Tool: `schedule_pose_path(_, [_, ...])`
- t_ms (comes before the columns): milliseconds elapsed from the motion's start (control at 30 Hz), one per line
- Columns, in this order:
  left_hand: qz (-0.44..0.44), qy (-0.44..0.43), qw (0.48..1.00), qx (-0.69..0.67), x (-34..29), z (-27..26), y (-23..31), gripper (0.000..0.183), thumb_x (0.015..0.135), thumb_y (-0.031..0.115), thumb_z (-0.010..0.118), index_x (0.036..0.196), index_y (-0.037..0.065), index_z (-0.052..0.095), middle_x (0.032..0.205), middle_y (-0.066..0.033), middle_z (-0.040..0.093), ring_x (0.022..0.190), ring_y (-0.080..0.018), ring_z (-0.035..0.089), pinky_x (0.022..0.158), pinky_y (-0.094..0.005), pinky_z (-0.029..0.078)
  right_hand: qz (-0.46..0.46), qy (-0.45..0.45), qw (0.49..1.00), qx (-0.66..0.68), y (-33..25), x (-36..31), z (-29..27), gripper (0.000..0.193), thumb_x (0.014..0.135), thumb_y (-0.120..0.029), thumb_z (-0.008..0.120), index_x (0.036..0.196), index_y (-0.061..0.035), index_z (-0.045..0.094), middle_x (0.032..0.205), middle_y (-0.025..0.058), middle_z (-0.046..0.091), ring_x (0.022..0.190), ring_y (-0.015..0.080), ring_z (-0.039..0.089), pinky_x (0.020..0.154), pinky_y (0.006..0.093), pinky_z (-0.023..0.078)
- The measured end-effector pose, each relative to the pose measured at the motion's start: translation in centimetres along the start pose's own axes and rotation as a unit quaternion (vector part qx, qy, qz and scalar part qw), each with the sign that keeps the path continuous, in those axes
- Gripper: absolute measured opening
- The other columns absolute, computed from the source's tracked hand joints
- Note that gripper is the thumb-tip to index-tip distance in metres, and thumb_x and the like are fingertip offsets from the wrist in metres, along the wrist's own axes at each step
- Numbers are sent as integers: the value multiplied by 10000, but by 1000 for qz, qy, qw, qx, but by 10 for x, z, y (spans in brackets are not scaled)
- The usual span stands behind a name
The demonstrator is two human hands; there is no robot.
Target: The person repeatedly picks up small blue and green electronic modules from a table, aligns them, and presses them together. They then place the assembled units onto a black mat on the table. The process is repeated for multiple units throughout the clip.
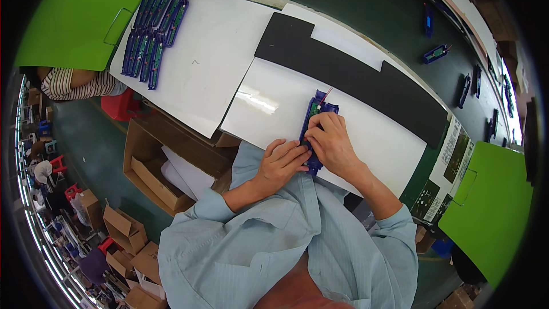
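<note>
A blue plastic housing (312, 165) with a green circuit board (314, 110) inside lies on the white worktop in front of me. A thin red wire (327, 94) sticks out past its far end. My left hand (281, 163) grips the housing's left side near the lower end, fingers curled against it. Over the board, my right hand (333, 142) is closed with thumb and index finger pinched at the housing. Whatever small part may sit between those fingertips is hidden.
Several similar blue housings with boards (150, 37) stand in rows on the white table at left. A black cut-out mat (343, 71) lies beyond my work. More housings (436, 53) rest on the green conveyor belt. Green panels (80, 17) flank both sides; a cardboard box (166, 163) sits below left.
</note>
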State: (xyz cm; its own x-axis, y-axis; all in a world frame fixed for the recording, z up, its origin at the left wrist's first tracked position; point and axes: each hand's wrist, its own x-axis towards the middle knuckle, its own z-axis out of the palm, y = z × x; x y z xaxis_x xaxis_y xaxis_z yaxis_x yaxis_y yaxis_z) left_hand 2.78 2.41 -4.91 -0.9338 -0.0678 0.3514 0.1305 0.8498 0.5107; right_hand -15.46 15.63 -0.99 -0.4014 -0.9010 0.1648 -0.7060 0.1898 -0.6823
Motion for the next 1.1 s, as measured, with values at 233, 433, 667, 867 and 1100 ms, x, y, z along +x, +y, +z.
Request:
schedule_pose_path(233, [12,-82,996,27,21,-32,2,580,893,298,804,1411,71,672,1516,-123,617,1265,-278,631,1146,-475,457,130,148,980,11,-22,-21,-5,355,929,-64,765,1280,-55,715,1224,178,589,1157,367,594,981,461,511])
schedule_pose_path(433, [62,-135,988,46,34,-33,2,615,835,245,845,1389,37,679,1523,-173,602,1238,-333,634,1103,-476,505,235,-15,972,-3,-28,-54,1,1001,889,-338,865,1659,-25,308,1256,251,558,961,448,691,756,502,605])
schedule_pose_path(667, [77,-72,994,-14,64,-72,4,396,809,133,871,1161,6,742,1410,-165,669,1219,-368,658,1108,-505,525,194,-35,963,182,-14,-31,-50,724,956,-180,816,1582,-66,469,1153,186,562,852,332,670,747,438,571])
schedule_pose_path(867, [150,-62,987,16,230,-24,-51,252,887,91,817,1103,4,721,1282,-139,698,1196,-370,660,1103,-485,527,177,-10,976,127,105,67,-138,634,892,-231,851,1435,-2,617,1118,188,719,975,308,696,891,403,555])
schedule_pose_path(1100, [155,57,985,47,363,69,-96,382,858,20,732,1238,31,697,1290,-133,705,1194,-358,662,1069,-472,502,144,338,919,-144,276,120,-192,550,918,-161,782,1409,5,598,1257,228,689,1157,405,666,1020,484,533])
